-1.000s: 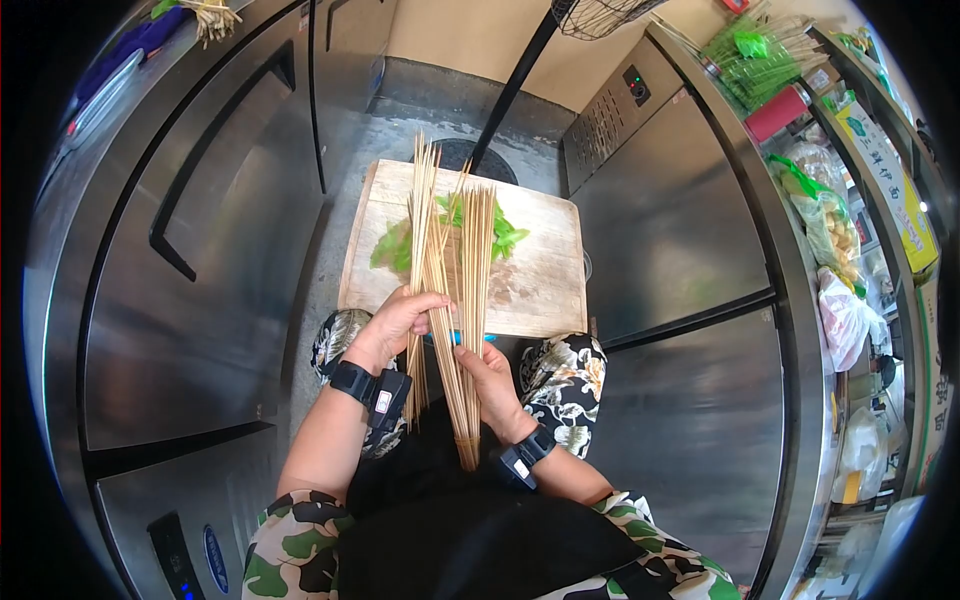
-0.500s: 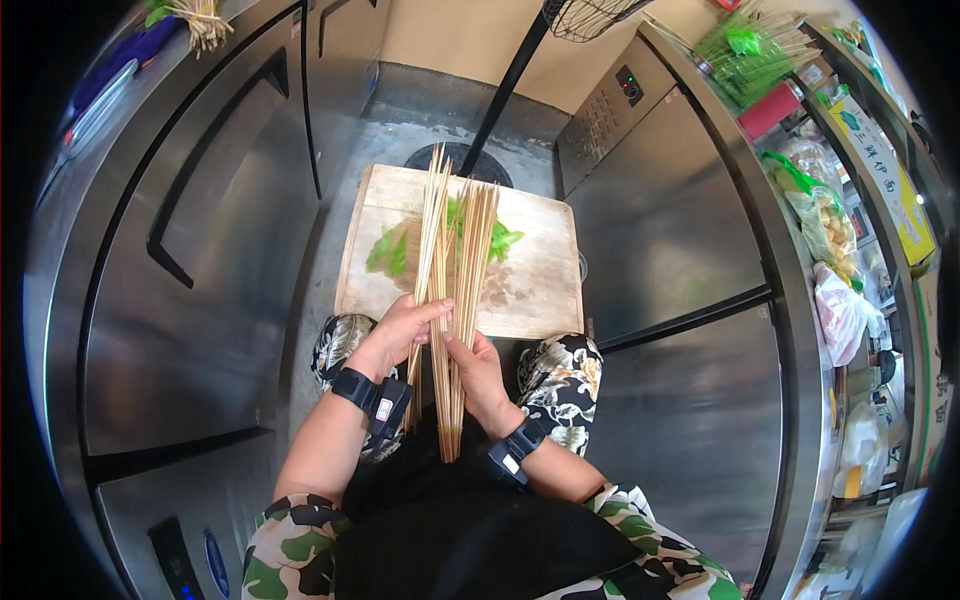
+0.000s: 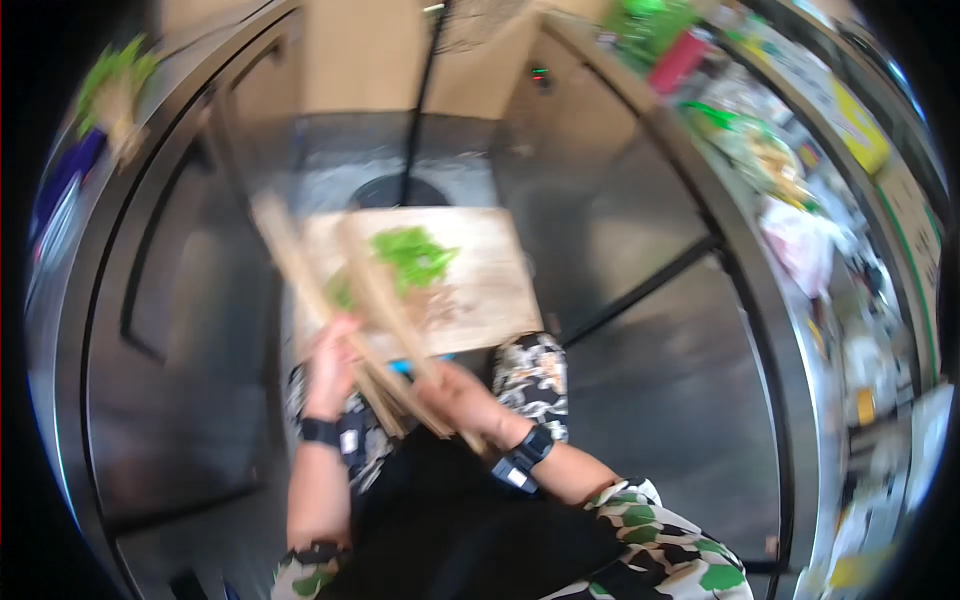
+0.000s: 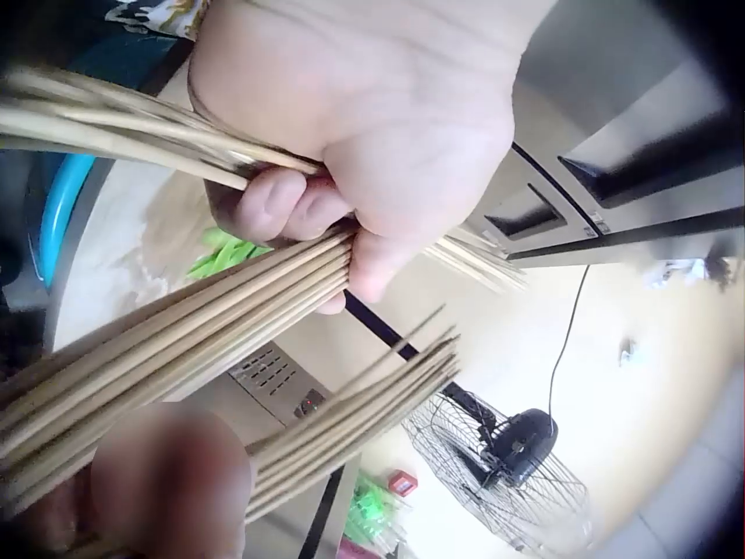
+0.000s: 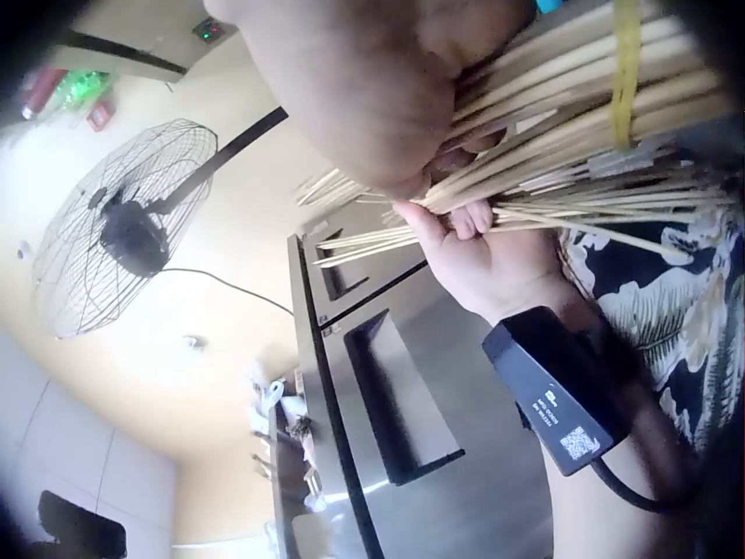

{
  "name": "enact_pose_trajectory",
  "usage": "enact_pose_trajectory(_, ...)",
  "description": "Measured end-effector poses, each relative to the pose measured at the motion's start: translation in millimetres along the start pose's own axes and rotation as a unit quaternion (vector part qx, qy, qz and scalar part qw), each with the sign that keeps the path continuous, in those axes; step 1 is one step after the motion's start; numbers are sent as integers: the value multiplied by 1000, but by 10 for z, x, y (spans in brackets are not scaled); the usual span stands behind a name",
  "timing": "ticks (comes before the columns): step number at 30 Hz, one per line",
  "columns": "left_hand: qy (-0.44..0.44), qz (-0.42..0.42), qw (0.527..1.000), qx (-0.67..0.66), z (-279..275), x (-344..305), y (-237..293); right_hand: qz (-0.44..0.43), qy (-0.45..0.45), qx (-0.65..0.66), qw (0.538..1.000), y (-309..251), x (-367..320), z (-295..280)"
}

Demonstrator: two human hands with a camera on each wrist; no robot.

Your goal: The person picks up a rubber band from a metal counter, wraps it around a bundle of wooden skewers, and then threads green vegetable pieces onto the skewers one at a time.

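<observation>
Thin bamboo skewers fill both hands. My left hand (image 3: 330, 368) grips a loose bunch of skewers (image 4: 111, 126) in its curled fingers. In the left wrist view its thumb tip meets the edge of the bigger bundle (image 4: 198, 332). My right hand (image 3: 462, 398) holds that bigger bundle, which a yellow rubber band (image 5: 626, 72) ties near its lower end. Both bunches lean to the left over the lap in the head view, where they are blurred. Beyond them stands a wooden board (image 3: 490, 265) with green leaves (image 3: 415, 256) on it.
Steel refrigerator cabinets flank me, one at left (image 3: 185, 320) and one at right (image 3: 650, 400). Behind the board, a stand fan (image 5: 134, 233) rises on a black pole (image 3: 425, 110). Bags and packets crowd the right counter; a leafy bunch (image 3: 115, 95) lies at far left.
The head view has swung, and the board now appears further left. Both skewer bunches tilt leftward from near upright. The hands, close together half a second ago, are further apart.
</observation>
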State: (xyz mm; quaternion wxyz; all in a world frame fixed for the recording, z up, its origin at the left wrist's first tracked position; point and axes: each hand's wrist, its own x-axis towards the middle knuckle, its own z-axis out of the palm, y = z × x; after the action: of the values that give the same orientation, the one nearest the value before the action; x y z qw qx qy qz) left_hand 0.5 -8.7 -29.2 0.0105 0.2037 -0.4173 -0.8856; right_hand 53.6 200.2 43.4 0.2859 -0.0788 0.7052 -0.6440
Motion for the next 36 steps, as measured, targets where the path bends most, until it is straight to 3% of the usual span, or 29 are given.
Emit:
enact_pose_trajectory(1,45,30,998,13,2,8,109,-32,-46,-13,998,78,-100,-118)
enact_pose_trajectory(2,9,33,999,3,-127,125,152,-74,-78,-70,992,168,-188,-235)
enact_pose_trajectory(3,34,37,999,-22,-189,191,141,-143,-89,-50,984,235,-313,-310)
enact_pose_trajectory(4,19,13,998,-54,-183,156,231,-49,-76,-18,996,108,-526,-402)
enact_pose_trajectory(5,-48,-57,994,-80,-418,240,257,-15,-49,11,999,0,-676,-519)
enact_pose_trajectory(6,2,-28,997,-67,104,-203,412,11,-29,38,999,-43,-807,-627)
enact_pose_trajectory(7,-75,-24,995,-60,-296,59,334,-47,27,86,995,-151,-905,-705)
enact_pose_trajectory(8,-115,-32,992,-40,-232,-46,355,-104,78,134,982,-276,-995,-784)
enact_pose_trajectory(9,-131,-55,989,-32,-185,-112,330,-128,155,186,962,-483,-1116,-870)
enact_pose_trajectory(11,-187,-100,977,5,-191,-97,199,-261,217,230,912,-962,-1434,-1112)
enact_pose_trajectory(14,-217,-154,963,51,-32,-268,114,-414,242,335,811,-1613,-1959,-1427)
enact_pose_trajectory(15,-217,-171,959,62,-13,-288,113,-467,199,329,796,-1772,-2133,-1620)
enact_pose_trajectory(18,-274,-199,938,78,79,-394,87,-547,202,369,724,-2121,-2791,-2257)
enact_pose_trajectory(20,-263,-197,942,65,119,-445,27,-525,191,495,666,-2129,-3220,-2436)
enact_pose_trajectory(22,-247,-198,948,41,161,-472,-33,-523,292,513,615,-2013,-3350,-2260)
enact_pose_trajectory(25,-211,-208,955,3,168,-406,-72,-473,307,499,659,-1829,-3323,-1807)
enact_pose_trajectory(28,-139,-192,970,-60,124,-185,-34,-526,157,459,699,-1774,-3476,-1810)
enact_pose_trajectory(30,-173,-183,957,-146,222,-185,126,-623,193,396,646,-1821,-3646,-1903)
enact_pose_trajectory(32,-244,-125,945,-178,228,-134,197,-695,138,391,588,-1760,-3794,-1981)
enact_pose_trajectory(33,-210,-130,944,-216,353,-222,252,-699,125,366,602,-1769,-3731,-1906)
enact_pose_trajectory(35,-258,-139,941,-171,454,-299,260,-694,81,333,633,-1686,-3370,-1653)
enact_pose_trajectory(36,-265,-137,943,-149,421,-384,295,-667,102,294,677,-1563,-3174,-1633)
